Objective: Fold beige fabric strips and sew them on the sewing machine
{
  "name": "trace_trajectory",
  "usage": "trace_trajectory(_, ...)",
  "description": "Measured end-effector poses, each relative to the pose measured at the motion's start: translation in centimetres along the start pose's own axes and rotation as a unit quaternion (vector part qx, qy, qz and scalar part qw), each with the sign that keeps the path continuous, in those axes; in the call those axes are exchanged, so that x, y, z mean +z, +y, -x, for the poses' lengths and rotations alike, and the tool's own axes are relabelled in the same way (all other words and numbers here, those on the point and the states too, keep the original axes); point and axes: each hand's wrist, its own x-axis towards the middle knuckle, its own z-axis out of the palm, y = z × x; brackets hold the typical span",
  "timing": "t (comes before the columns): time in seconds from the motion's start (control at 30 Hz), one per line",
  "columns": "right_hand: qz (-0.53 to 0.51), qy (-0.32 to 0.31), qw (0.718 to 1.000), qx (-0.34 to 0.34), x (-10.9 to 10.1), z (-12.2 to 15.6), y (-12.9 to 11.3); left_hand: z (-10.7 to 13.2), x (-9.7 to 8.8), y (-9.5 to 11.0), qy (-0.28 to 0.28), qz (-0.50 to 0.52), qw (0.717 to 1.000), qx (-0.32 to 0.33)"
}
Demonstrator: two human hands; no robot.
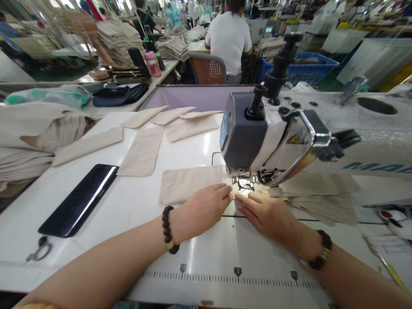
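Observation:
Under the head of the sewing machine (pixel 246 137) lies a beige fabric piece (pixel 189 182), its left part flat on the white table. My left hand (pixel 207 206) rests on the near right part of this piece, fingers stretched out toward the presser foot (pixel 245 183). Just right of it, my right hand (pixel 268 210) lies flat with fingers extended, its fingertips at the cloth's near edge close to the foot. The fingertips of both hands almost meet. Bright lamp light falls around the needle, and the stitching spot itself is partly hidden.
Several beige pieces (pixel 140 150) lie on the table's left half. A black phone (pixel 80 199) and a small ring-handled tool (pixel 40 251) sit nearer. Stacked fabric (pixel 322 197) is right of the needle. A person in a white shirt (pixel 229 40) sits ahead, beside a blue crate (pixel 309 71).

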Motion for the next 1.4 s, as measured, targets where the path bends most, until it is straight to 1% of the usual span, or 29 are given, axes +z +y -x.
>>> trace_trajectory(0.1,0.016,-0.001,0.999,0.034,0.3,-0.1,0.1,-0.4,-0.1,-0.5,0.000,-0.005,1.000,0.008)
trace_trajectory(0.2,0.044,-0.012,0.998,0.052,0.5,0.0,0.3,-0.8,0.0,-1.0,0.016,-0.002,1.000,-0.001)
trace_trajectory(0.33,0.061,-0.028,0.996,0.062,0.5,0.0,0.4,-1.3,0.2,-1.6,0.030,0.007,0.999,-0.020)
trace_trajectory(0.57,0.053,-0.039,0.996,0.063,0.6,0.0,0.3,-1.9,0.6,-2.4,0.047,-0.017,0.998,-0.041)
trace_trajectory(0.77,0.054,-0.025,0.997,0.051,0.6,0.2,0.4,-1.6,0.6,-2.1,0.051,-0.015,0.998,-0.039)
trace_trajectory(0.83,0.051,-0.022,0.998,0.044,0.8,0.4,0.7,-1.3,0.3,-1.7,0.054,-0.029,0.997,-0.044)
trace_trajectory(0.9,0.041,-0.017,0.998,0.035,1.1,0.5,0.9,-0.8,-0.1,-1.3,0.042,-0.050,0.996,-0.054)
trace_trajectory(0.97,0.031,-0.007,0.999,0.025,1.5,0.7,1.2,-0.4,-0.5,-1.3,0.010,-0.067,0.995,-0.078)
trace_trajectory(1.03,0.027,0.007,1.000,0.013,1.8,0.8,1.3,-0.1,-0.4,-1.7,-0.002,-0.074,0.989,-0.130)
trace_trajectory(1.07,0.026,0.017,0.999,0.006,1.9,0.8,1.3,-0.1,-0.2,-2.2,0.010,-0.077,0.984,-0.162)
trace_trajectory(1.1,0.024,0.028,0.999,-0.001,2.0,0.9,1.3,-0.1,0.1,-2.8,0.034,-0.080,0.978,-0.192)
trace_trajectory(1.17,0.030,0.059,0.998,-0.016,1.8,1.1,1.5,-0.1,0.8,-3.9,0.086,-0.097,0.966,-0.224)
trace_trajectory(1.23,0.059,0.108,0.992,-0.018,1.2,1.5,2.0,-0.2,1.4,-4.6,0.114,-0.109,0.964,-0.214)
trace_trajectory(1.3,0.096,0.152,0.984,0.004,0.2,2.0,3.0,-0.2,1.7,-4.5,0.121,-0.110,0.969,-0.183)
trace_trajectory(1.37,0.116,0.160,0.978,0.064,-0.9,2.3,4.1,-0.1,1.6,-3.9,0.116,-0.103,0.975,-0.159)
trace_trajectory(1.4,0.119,0.145,0.976,0.108,-1.5,2.3,4.6,0.0,1.5,-3.5,0.110,-0.098,0.978,-0.151)
